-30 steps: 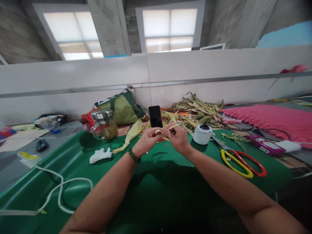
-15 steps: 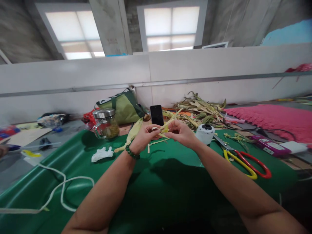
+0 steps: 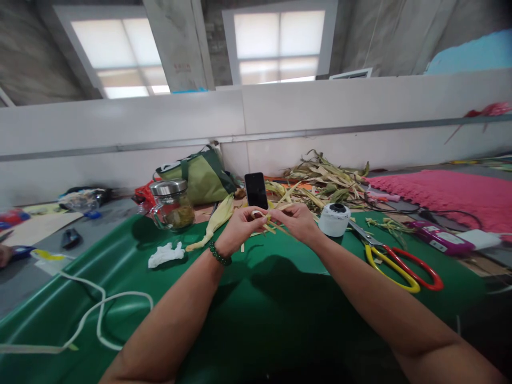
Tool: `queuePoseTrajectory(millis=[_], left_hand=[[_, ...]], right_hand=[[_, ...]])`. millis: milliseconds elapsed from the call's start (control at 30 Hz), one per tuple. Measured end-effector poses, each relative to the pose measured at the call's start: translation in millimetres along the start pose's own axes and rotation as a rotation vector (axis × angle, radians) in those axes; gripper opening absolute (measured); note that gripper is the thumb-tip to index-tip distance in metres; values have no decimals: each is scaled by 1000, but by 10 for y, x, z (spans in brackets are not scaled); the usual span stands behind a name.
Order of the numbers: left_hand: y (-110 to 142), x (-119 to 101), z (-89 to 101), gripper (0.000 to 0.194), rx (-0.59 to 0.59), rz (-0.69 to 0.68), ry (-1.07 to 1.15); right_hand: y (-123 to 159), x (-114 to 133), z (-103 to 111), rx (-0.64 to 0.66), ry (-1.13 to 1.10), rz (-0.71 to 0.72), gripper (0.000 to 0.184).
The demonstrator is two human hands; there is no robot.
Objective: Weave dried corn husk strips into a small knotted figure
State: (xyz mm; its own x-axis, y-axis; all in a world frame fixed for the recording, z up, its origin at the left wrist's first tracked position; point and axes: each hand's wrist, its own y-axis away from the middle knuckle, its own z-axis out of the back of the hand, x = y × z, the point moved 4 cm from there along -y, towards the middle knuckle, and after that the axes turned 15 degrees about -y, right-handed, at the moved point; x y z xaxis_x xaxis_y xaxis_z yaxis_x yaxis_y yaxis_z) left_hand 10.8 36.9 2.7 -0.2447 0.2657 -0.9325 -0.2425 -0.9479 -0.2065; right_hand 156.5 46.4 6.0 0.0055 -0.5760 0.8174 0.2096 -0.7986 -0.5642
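Observation:
My left hand (image 3: pixel 240 230) and my right hand (image 3: pixel 296 221) meet above the green table cover (image 3: pixel 256 298), fingers pinched on thin pale strips of corn husk (image 3: pixel 272 226) stretched between them. A green bead bracelet (image 3: pixel 219 255) circles my left wrist. Right behind the hands a black phone (image 3: pixel 256 190) stands upright. A white spool (image 3: pixel 334 219) sits just right of my right hand. A whole husk leaf (image 3: pixel 216 220) lies on the cover to the left of my left hand.
A heap of dried husks (image 3: pixel 324 181) lies at the back. Red-and-yellow scissors (image 3: pixel 396 260) lie on the right, near a pink mat (image 3: pixel 448 194). A glass jar (image 3: pixel 173 205), green bag (image 3: pixel 200 175), crumpled tissue (image 3: pixel 165 254) and white cord (image 3: pixel 92 314) are on the left.
The husk strip that pointed up and right half a second ago now lies lower, angled down between my fingers. Both hands stayed close together, shifting slightly.

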Motion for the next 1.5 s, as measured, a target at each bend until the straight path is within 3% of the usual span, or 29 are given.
queuePoseTrajectory(millis=[200, 367, 433, 667, 867, 1033, 1300, 1500], left_hand=[[29, -2, -59, 32, 31, 80, 200], [15, 17, -27, 31, 55, 148, 270], [-1, 23, 14, 27, 51, 157, 298], [-46, 7, 139, 11, 68, 144, 423], [-29, -7, 69, 13, 69, 158, 374], [-15, -22, 41, 19, 36, 106, 314], [-20, -67, 47, 17, 3, -67, -16], [4, -80, -10, 23, 66, -88, -7]], right_hand=[[22, 35, 19, -45, 65, 87, 29], [7, -2, 80, -27, 63, 110, 38], [1, 20, 111, 22, 26, 130, 40], [33, 117, 79, 352, -31, 260, 19], [57, 110, -11, 343, -27, 320, 12], [40, 74, -23, 244, -99, 200, 13], [1, -79, -70, 175, -376, -250, 30], [22, -101, -62, 40, -351, -314, 32]])
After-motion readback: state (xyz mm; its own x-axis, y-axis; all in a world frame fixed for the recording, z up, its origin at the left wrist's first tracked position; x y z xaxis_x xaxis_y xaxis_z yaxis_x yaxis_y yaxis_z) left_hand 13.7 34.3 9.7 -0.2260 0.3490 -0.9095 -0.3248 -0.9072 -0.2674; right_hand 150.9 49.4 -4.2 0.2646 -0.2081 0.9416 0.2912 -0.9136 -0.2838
